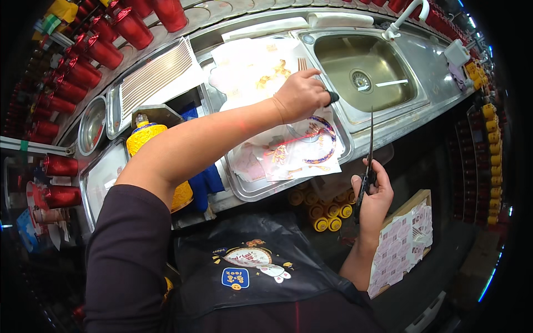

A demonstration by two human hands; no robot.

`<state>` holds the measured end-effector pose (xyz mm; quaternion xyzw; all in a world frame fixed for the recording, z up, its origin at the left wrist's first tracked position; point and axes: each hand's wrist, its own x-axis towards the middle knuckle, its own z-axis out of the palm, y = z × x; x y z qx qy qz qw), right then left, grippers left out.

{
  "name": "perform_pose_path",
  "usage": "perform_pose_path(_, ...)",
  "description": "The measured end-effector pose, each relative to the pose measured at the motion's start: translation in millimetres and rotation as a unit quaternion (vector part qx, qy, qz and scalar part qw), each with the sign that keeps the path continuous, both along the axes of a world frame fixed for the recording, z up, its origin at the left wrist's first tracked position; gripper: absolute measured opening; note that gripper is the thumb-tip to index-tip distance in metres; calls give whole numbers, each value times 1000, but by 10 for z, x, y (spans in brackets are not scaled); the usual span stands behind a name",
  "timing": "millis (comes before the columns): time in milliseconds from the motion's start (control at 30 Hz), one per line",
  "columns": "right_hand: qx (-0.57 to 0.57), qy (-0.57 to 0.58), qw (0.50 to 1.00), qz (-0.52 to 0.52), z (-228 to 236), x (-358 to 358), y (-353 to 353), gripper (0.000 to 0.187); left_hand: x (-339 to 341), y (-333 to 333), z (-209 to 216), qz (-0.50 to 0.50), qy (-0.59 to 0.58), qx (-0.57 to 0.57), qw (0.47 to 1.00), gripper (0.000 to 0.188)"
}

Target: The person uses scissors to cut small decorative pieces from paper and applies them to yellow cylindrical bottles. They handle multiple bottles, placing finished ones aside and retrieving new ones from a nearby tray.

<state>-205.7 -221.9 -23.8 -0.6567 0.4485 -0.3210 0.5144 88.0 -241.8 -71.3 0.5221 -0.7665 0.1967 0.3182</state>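
Okay, we have a rectangular, round-cornered steel tray (252, 195) full of thin, glossy white sheets (302, 171) printed with orange and dark-blue patterns, overlapping. Left hand (304, 97) is over them, fingers bent, small dark bit at its edge; we cannot tell if it grips anything. Right hand (378, 191) is closed around long-bladed dark metal scissors (368, 166), blade upward, in front of the counter, near the tray's right side. Brushed steel sink (336, 64) beside the tray: round drain, plus a pale strip, paper or glare unclear. Further left we note a brown-striped sheet (161, 75) in another tray, a shallow round steel bowl (84, 133), a bumpy yellow bottle (145, 136) and shiny red cups (133, 28).
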Motion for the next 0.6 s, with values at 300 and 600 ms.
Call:
perform_pose_path(300,6,11,1000,-8,-5,-19,-10,46,-32,-90,-74,30,-18,-63,997,9)
perform_pose_path(600,10,9,1000,-3,-46,14,-25,44,-17,-78,-121,-5,118,38,992,13)
